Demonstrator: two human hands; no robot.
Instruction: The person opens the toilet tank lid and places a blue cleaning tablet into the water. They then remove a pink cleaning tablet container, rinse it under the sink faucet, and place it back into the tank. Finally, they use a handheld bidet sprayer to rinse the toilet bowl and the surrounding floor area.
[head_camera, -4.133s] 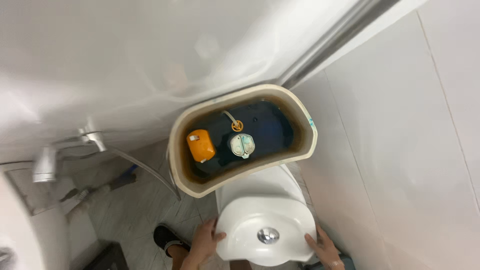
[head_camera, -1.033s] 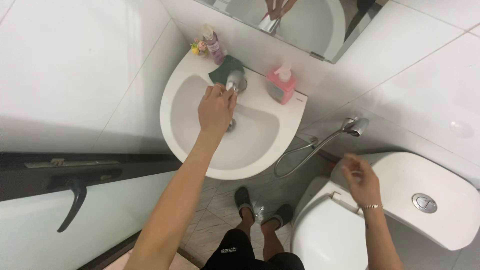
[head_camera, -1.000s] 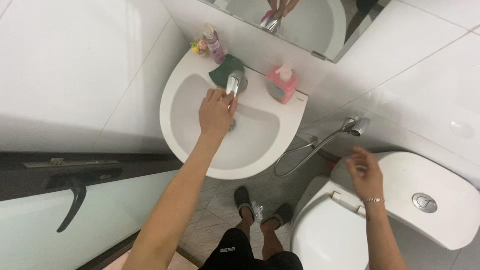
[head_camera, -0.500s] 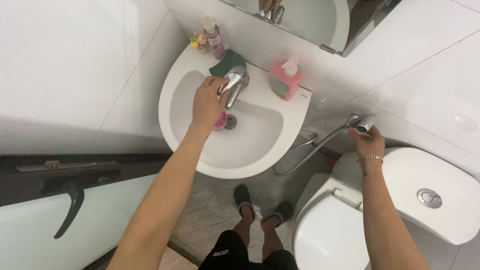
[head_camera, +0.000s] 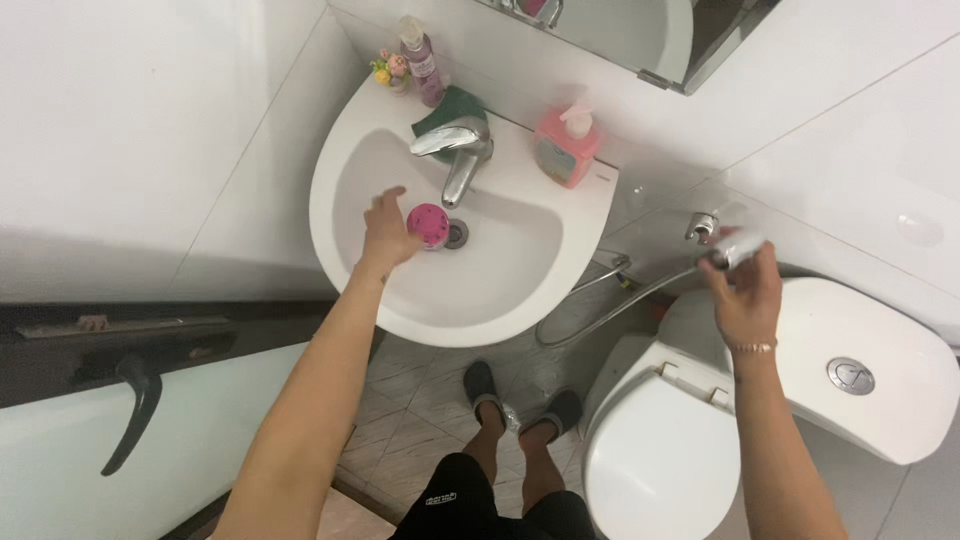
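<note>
My left hand (head_camera: 385, 232) reaches into the white sink basin (head_camera: 520, 290) and touches a small round pink object (head_camera: 428, 222) lying beside the drain (head_camera: 457, 234); its fingers curl against the object's left side. My right hand (head_camera: 745, 290) is closed around the chrome bidet sprayer head (head_camera: 732, 250), just off its wall holder (head_camera: 702, 226) above the toilet. The sprayer's hose (head_camera: 610, 310) loops down towards the floor. A chrome tap (head_camera: 455, 152) stands over the basin.
A pink soap dispenser (head_camera: 566, 146), a purple bottle (head_camera: 423, 65), a green cloth (head_camera: 447, 104) and small figurines (head_camera: 388, 68) line the sink's back rim. The white toilet (head_camera: 690, 440) with closed lid and tank button (head_camera: 851, 376) is at right. A dark door handle (head_camera: 135, 410) is at left.
My left hand left the tap and dropped to the pink object in the basin. My right hand rose from the toilet tank to the sprayer and took hold of it.
</note>
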